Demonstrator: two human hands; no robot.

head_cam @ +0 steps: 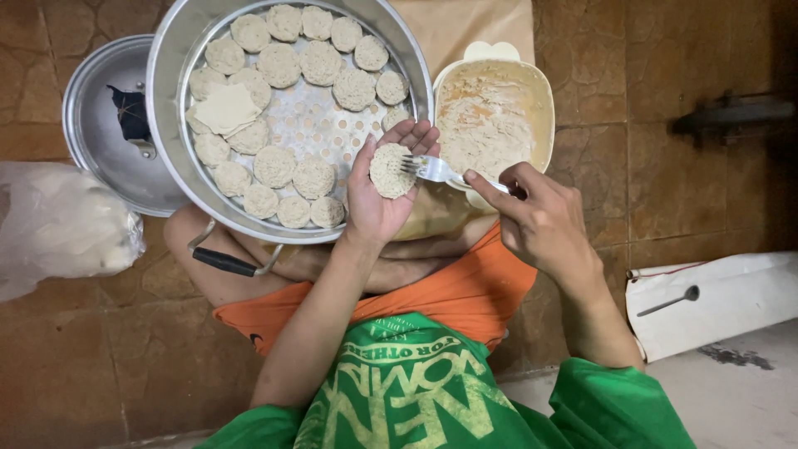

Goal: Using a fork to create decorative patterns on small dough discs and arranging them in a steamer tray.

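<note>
A: Status on the hands?

B: I see the left hand [378,195] palm up, fingers half curled, cupping a round dumpling [391,171] w/ filling showing on top. It sits in the palm, just past the near rim of the steamer [170,91]. Right hand [536,218] is pinched shut on the handle of a fork [432,169]; tines touch the dumpling's right edge.

A: Filling source?

B: Cream bowl [544,91], right of the steamer, just beyond the fork. Smeared w/ pale filling, mostly scraped down.

A: Steamer contents?

B: I count many finished dumplings ringed around the perforated tray, centre partly bare. One flat wrapper [226,108] lies on the left-side dumplings. Steamer rests on the person's crossed legs, black handle [224,262] at the near left.

A: Surroundings?

B: Lid [100,137] upside down on the floor, left of the steamer, touching or tucked under it; can't tell which. Plastic bag [62,224] w/ pale contents at far left. Spoon [669,301] on a white board, far right, well apart from both hands. Brown tile floor throughout
</note>
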